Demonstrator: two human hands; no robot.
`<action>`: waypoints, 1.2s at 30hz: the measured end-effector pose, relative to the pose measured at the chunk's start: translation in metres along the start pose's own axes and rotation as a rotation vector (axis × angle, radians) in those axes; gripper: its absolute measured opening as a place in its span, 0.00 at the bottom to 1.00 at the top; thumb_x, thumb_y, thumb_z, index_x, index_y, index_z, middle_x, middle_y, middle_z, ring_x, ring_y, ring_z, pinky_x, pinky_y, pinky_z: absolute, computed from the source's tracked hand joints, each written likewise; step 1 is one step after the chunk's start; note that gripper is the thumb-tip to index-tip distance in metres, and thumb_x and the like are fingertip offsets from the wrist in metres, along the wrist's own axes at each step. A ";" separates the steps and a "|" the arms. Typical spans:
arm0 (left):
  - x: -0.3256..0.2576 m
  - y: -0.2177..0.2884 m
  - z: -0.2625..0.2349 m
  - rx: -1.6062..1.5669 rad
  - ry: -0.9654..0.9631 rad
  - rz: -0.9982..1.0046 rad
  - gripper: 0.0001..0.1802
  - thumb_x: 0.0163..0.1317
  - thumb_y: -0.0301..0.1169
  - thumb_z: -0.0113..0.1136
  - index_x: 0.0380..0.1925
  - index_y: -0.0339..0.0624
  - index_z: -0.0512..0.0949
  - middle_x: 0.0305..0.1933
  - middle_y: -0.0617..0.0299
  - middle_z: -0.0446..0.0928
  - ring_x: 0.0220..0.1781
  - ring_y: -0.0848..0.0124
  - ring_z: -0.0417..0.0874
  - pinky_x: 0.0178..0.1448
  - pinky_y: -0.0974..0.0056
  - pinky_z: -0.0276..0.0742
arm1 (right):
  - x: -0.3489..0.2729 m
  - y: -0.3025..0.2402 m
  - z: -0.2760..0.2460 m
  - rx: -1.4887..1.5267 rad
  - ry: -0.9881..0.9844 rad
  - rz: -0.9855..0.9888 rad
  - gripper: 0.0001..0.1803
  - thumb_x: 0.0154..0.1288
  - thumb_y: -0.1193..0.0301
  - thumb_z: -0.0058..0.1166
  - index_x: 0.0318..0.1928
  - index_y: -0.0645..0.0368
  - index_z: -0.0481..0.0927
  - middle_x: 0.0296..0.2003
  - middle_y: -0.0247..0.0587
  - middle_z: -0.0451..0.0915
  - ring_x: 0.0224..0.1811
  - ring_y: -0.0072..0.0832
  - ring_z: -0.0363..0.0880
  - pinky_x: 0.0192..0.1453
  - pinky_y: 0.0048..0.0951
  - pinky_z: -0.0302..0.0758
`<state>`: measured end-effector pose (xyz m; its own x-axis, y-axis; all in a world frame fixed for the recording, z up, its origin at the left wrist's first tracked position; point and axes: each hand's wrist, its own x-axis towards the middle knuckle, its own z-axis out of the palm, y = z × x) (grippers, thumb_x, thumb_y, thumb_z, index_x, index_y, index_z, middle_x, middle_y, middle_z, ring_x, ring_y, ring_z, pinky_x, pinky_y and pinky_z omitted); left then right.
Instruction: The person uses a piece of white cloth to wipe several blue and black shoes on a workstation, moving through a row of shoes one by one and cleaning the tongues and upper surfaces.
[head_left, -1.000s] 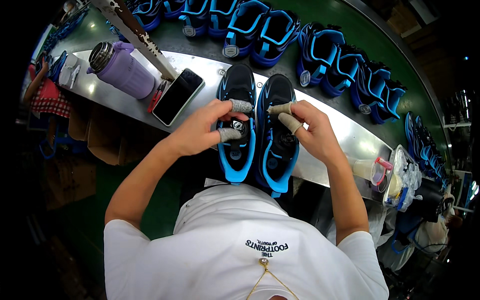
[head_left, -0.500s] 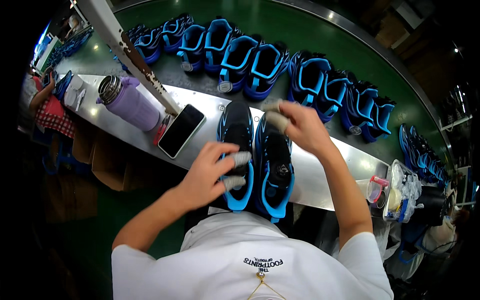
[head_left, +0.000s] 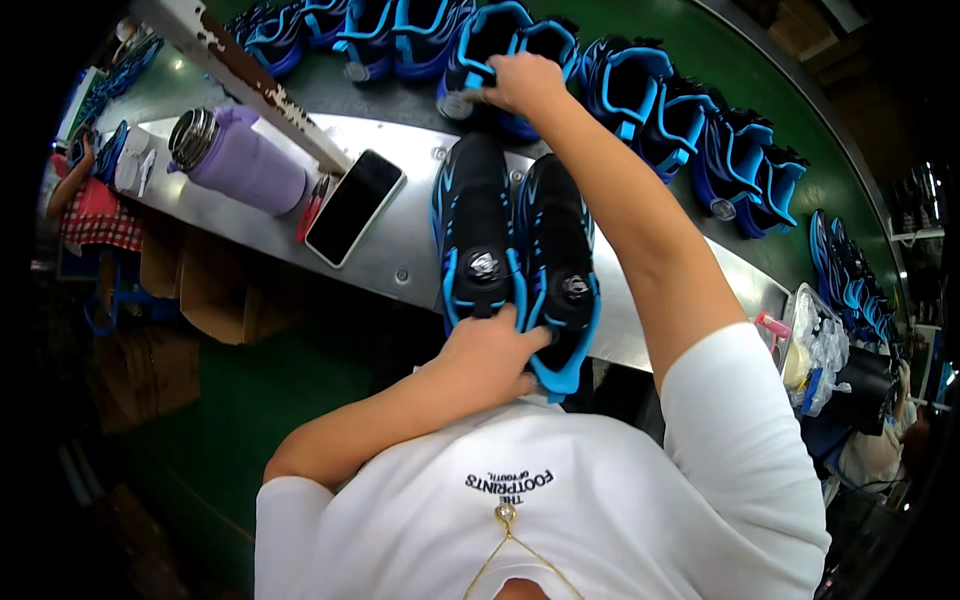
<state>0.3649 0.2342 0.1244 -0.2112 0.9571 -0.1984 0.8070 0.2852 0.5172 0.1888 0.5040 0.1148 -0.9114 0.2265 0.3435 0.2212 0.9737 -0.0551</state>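
Observation:
A pair of black and blue sneakers lies on the metal ledge before me, toes pointing away: a left sneaker and a right sneaker, each with a round dial on its tongue. My left hand is closed over their collars at the near end, some fingers hidden inside the openings. Farther off, my right hand reaches to the row on the green surface and closes on the heel of a blue-collared sneaker. Its fingertips are partly hidden; a wrap shows on one.
Several more sneakers line the green conveyor. On the ledge at left are a purple bottle, red-handled snips and a phone, beside a chipped white post. A tray with plastic bags stands at right.
My right hand has moved from the toes of the near pair out to the row of sneakers. My left hand has moved down and right onto the pair's collars.

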 end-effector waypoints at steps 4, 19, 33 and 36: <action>-0.023 -0.025 -0.028 -0.105 0.097 0.082 0.20 0.49 0.37 0.68 0.44 0.47 0.80 0.32 0.51 0.73 0.35 0.53 0.80 0.39 0.52 0.77 | -0.054 0.056 -0.028 -0.013 -0.066 0.053 0.33 0.54 0.40 0.64 0.58 0.39 0.81 0.40 0.47 0.85 0.44 0.47 0.85 0.47 0.43 0.82; 0.118 -0.041 -0.216 -0.192 0.343 0.071 0.34 0.52 0.55 0.74 0.46 0.37 0.81 0.37 0.58 0.83 0.40 0.69 0.82 0.45 0.61 0.77 | -0.242 0.263 -0.107 -0.116 -0.169 0.529 0.36 0.51 0.53 0.72 0.62 0.43 0.77 0.40 0.53 0.84 0.44 0.50 0.83 0.48 0.42 0.78; 0.189 -0.217 -0.230 0.561 0.448 -0.798 0.32 0.46 0.45 0.72 0.56 0.65 0.78 0.57 0.48 0.77 0.64 0.44 0.74 0.66 0.42 0.69 | -0.206 0.111 -0.141 0.592 -0.260 0.298 0.27 0.62 0.73 0.64 0.63 0.48 0.77 0.31 0.39 0.81 0.32 0.25 0.77 0.43 0.28 0.77; 0.196 -0.245 -0.241 0.509 0.279 -0.912 0.36 0.45 0.51 0.74 0.58 0.67 0.78 0.65 0.53 0.75 0.67 0.47 0.74 0.69 0.42 0.66 | -0.185 0.100 -0.120 0.662 -0.348 0.356 0.37 0.62 0.63 0.66 0.70 0.48 0.67 0.52 0.50 0.80 0.48 0.36 0.82 0.54 0.34 0.78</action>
<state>-0.0072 0.3639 0.1594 -0.9147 0.3906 -0.1034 0.4025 0.9033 -0.1484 0.4216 0.5564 0.1581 -0.9046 0.4137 -0.1026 0.3663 0.6314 -0.6835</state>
